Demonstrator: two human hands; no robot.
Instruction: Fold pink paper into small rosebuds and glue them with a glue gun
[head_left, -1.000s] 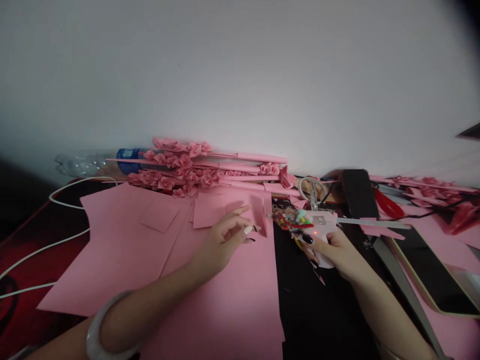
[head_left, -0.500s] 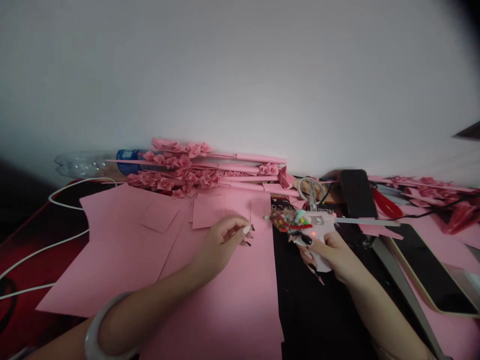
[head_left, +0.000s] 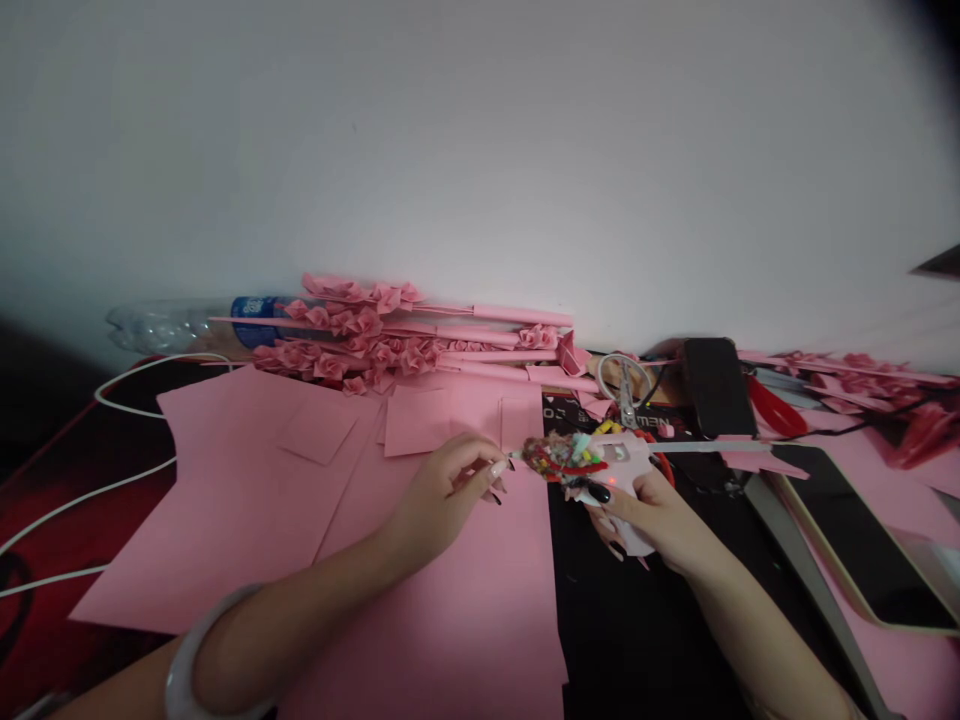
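Observation:
My right hand (head_left: pixel 637 510) is wrapped round a white hot glue gun (head_left: pixel 626 470), its red light lit and its front end covered in colourful clumps. A long glue stick (head_left: pixel 701 447) sticks out of its back. The nozzle points left, right at the fingertips of my left hand (head_left: pixel 450 490). That hand is closed in a pinch above the pink paper sheets (head_left: pixel 465 600); what it pinches, if anything, is too small to make out. Small pink paper squares (head_left: pixel 416 420) lie just behind it.
Pink paper flowers on rolled stems (head_left: pixel 390 350) lie along the wall beside a plastic bottle (head_left: pixel 172 325). Scissors (head_left: pixel 626 390), a black phone-like object (head_left: pixel 716 385) and a larger phone (head_left: pixel 862 540) lie to the right. White cable (head_left: pixel 97 490) loops at the left.
The glue gun has moved left and slightly down in my right hand, bringing its nozzle up to my left fingertips. My left hand has barely moved.

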